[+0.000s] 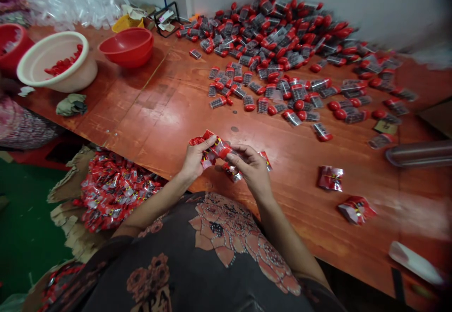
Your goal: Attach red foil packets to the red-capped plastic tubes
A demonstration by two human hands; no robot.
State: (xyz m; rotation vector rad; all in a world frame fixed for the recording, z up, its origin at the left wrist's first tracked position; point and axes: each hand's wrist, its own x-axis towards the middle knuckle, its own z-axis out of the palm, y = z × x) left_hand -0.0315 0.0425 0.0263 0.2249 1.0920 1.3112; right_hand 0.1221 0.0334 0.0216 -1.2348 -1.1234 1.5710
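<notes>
Largest first: varnished wooden table (148,114) runs ahead of and right of both hands. Ahead of the hands, big heap of red-capped clear tubes (268,43), dark contents, thinning out toward them. Ahead and left, cream basin (35,62) with red pieces in it, red bowl (127,43) just beside it. Left of the left hand, below the table edge, cardboard box (67,194) holding a mass of red sachets (116,192). Right of the right hand, foil packet (330,178), and further out, steel cylinder (420,154).

Hands: together over the table, not spread. Left hand (193,160) pinches one end of the red packet (215,149) between thumb and fingers; right hand (249,170) pinches the other end with its fingertips. Packet sits between them, long axis roughly left-right, dipping toward the right hand. Film is crumpled, so exact axis is approximate, and I can't tell which way its face points.

Smallest: second packet (232,173) just under the right hand's fingers, third (265,160) just past them.

Risks: light pinch on crumpled film could slip; hard pull could tear it. Right hand could nudge the nearby packets. A drop left of the left hand goes off the table edge into the box.
</notes>
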